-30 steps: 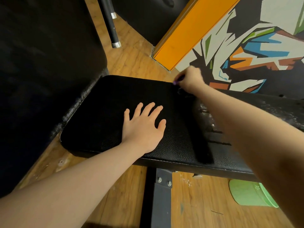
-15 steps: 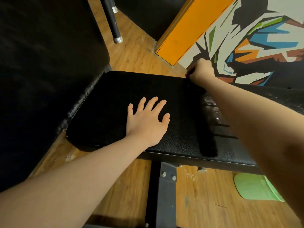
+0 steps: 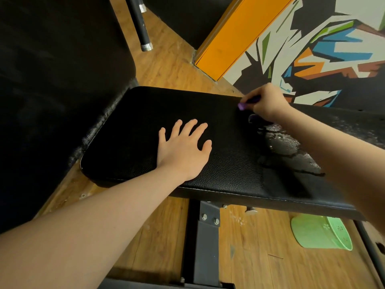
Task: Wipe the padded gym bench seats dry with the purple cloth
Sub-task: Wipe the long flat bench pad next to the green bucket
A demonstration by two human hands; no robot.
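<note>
A person leans over a padded gym bench seat (image 3: 133, 130), a rounded-corner black pad in pebbled leatherette with a line of pale stitching along its near edge. The left hand (image 3: 185, 149) lies flat on the middle of the pad, fingers spread wide and holding nothing. The right hand (image 3: 265, 102) is curled tight at the far edge of the pad around the purple cloth (image 3: 242, 105), of which only a small bunched corner and a strip between the fingers show; the rest is hidden in the fist. Just right of that fist the leatherette glistens with a wet patch (image 3: 285, 142) of beads and streaks, partly hidden by the right forearm, while the surface under the left hand looks matte.

A grey steel bracket (image 3: 208, 232) with two bolts carries the pad above a wood-plank floor (image 3: 166, 65). A pale green plastic container (image 3: 320, 232) sits on the floor below the bench's near edge. A second black upholstered pad (image 3: 52, 80) fills the left side, close against the seat's corner. Behind stand a black metal bar with a silver tip (image 3: 141, 28), an orange panel (image 3: 239, 34) and a wall mural (image 3: 323, 51) of jagged white, blue, orange and green shapes.

Compared with half a second ago, the right hand sits slightly nearer on the pad and more purple fabric shows; the left hand keeps its spread pose.
</note>
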